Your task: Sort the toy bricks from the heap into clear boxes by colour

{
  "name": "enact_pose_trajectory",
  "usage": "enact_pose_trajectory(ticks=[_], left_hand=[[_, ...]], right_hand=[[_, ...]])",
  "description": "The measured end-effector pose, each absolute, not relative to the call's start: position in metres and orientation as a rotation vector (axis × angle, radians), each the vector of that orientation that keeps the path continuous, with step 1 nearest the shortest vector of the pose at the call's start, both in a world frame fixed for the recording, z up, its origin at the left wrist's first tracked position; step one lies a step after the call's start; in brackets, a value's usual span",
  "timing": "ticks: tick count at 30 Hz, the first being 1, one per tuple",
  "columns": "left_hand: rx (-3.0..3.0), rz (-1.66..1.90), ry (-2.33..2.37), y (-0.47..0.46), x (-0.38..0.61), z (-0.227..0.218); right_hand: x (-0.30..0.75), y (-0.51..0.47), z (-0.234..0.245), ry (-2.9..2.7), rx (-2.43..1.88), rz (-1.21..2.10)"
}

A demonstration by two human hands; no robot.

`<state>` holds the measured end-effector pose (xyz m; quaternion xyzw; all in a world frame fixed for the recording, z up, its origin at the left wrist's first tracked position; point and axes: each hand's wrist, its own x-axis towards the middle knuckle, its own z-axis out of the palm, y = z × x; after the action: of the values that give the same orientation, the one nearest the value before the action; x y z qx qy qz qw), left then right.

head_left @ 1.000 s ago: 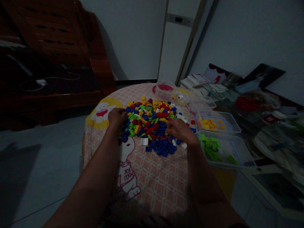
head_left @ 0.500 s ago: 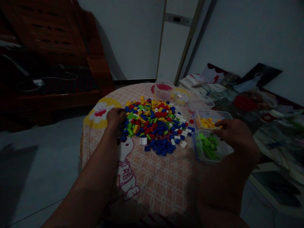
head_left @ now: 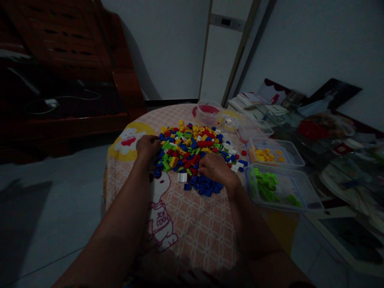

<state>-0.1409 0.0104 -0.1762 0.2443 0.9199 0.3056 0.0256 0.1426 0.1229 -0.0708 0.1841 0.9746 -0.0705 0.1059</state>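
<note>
A heap of toy building bricks (head_left: 186,146) in red, yellow, green, blue and white covers the middle of the table. At its left edge rests my left hand (head_left: 148,147), fingers curled together; what they hold, if anything, is hidden. My right hand (head_left: 214,167) reaches over the front right of the heap, its fingers bent down and closed among the bricks, so their tips do not show clearly. Blue bricks (head_left: 205,186) lie grouped just below it. A clear box (head_left: 312,200) with green bricks (head_left: 265,184) and another (head_left: 297,158) with yellow bricks (head_left: 265,154) stand to the right.
A round clear tub (head_left: 209,116) and another shallow clear container (head_left: 258,129) stand at the back of the cloth-covered table (head_left: 204,232). Beyond the right edge is a cluttered glass table (head_left: 285,124). A wooden bench (head_left: 126,92) stands at the left.
My right hand has moved left from above the yellow and green boxes to the heap. My left hand stays at the heap's left edge.
</note>
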Motion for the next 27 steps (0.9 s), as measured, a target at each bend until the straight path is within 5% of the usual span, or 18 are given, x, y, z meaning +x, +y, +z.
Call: enact_pose_trajectory(ticks=[27], left_hand=[[0.744,0.977,2.834,0.011,-0.138,-0.173]], right_hand=[[0.128,0.130,-0.102,2.777,0.472,-0.254]])
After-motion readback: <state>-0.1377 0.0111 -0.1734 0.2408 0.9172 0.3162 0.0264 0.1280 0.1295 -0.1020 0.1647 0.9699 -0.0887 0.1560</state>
